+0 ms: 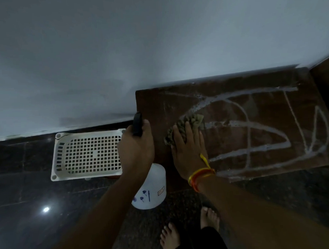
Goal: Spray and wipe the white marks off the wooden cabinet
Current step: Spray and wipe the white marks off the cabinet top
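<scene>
Right hand, fingers flat, presses a crumpled cloth on the wooden cabinet top near its left edge. Left hand, just off that edge, grips the spray bottle. White marks, wet-looking, cover most of the top; wiping appears barely begun. White basket beyond.

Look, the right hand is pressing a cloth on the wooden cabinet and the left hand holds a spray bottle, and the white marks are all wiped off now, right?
Not quite. The head view shows the white marks still across most of the wooden cabinet. The rest holds: the right hand presses the cloth flat, and the left hand holds the spray bottle.
</scene>
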